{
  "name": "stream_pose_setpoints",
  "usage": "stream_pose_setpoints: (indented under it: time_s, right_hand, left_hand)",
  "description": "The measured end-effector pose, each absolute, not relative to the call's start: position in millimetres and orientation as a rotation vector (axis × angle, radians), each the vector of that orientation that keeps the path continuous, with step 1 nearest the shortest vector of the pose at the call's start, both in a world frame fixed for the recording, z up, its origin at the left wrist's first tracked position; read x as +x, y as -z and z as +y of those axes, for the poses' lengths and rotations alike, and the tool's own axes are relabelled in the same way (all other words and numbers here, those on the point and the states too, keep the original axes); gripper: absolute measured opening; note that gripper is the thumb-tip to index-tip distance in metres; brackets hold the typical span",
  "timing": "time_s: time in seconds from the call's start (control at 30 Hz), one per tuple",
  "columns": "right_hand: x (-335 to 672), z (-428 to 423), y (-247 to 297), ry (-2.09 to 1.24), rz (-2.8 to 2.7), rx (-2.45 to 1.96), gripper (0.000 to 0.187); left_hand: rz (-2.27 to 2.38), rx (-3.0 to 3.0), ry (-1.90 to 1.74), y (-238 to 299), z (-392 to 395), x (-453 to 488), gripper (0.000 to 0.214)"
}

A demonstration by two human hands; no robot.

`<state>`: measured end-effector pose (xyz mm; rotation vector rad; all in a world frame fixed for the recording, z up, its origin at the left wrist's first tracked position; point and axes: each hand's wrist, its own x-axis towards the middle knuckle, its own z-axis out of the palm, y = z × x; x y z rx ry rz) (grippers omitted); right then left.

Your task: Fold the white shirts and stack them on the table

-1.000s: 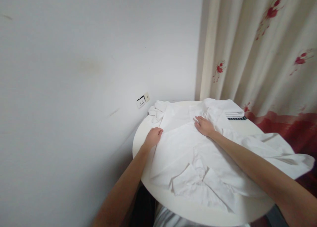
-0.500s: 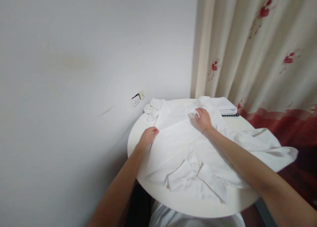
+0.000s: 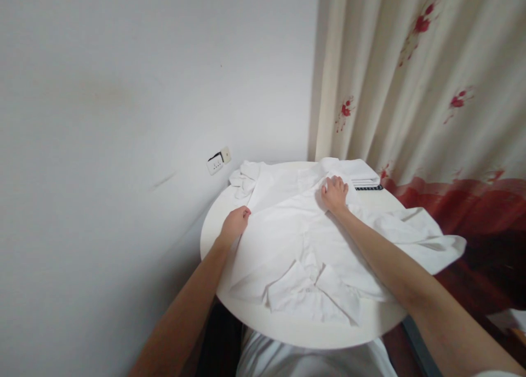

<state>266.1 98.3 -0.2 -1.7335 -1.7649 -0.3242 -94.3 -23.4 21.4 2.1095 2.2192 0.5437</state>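
A white shirt lies spread over a round white table, one part hanging off the right edge. My left hand rests at the shirt's left edge with its fingers curled on the cloth. My right hand is at the far middle of the shirt, fingers closed in a pinch on a fold of the fabric. Both forearms reach in from below.
A folded white garment with a dark striped edge sits at the table's far right. A wall socket is on the white wall to the left. A cream curtain with red flowers hangs right behind the table.
My right hand has gone from lying flat on the shirt to pinching the cloth farther back. My left hand stays at the left edge. The view has shifted right.
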Motion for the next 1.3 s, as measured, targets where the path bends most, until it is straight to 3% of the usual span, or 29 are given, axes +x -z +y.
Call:
stream_pose_setpoints:
  time_s: [0.17,0.27,0.37,0.47,0.7,0.9,1.13,1.3]
  right_hand:
    - [267.9,105.0,9.4,0.301,-1.824,-1.774,0.057]
    - [268.0,106.6,11.2,0.284,-1.87,-1.778,0.06]
    - [267.2,103.5,8.6,0.306,-1.952,-1.764,0.062]
    - [260.0,96.2,3.5,0.397,-1.993,-1.724,0.062]
    - [222.4,77.5,4.7,0.13,-2.429,-1.436,0.062]
    - [223.5,80.5,10.4,-0.025,-2.546,-1.461,0.062]
    - [224.9,82.9,16.9,0.038,-2.522,-1.43,0.064]
    - [225.7,84.5,20.0,0.045,-2.516,-1.444,0.062]
  left_hand:
    - [2.245,2.284,-0.593,-27.2,-33.0,-79.7,0.028]
    - [1.919,2.591,-0.604,-27.5,-42.8,-61.2,0.033]
    - [1.557,2.699,-0.321,-21.7,-52.7,-45.1,0.051]
    - [1.521,2.641,-0.126,-14.8,-59.4,-38.2,0.06]
    - [1.709,2.634,-0.13,-8.6,-53.4,-46.8,0.054]
    - [1.984,2.553,-0.091,-7.0,-44.1,-67.3,0.057]
    - [1.503,2.766,-0.121,-10.4,-97.6,-74.6,0.059]
    - [1.506,2.702,-0.143,-15.0,-145.6,-81.8,0.055]
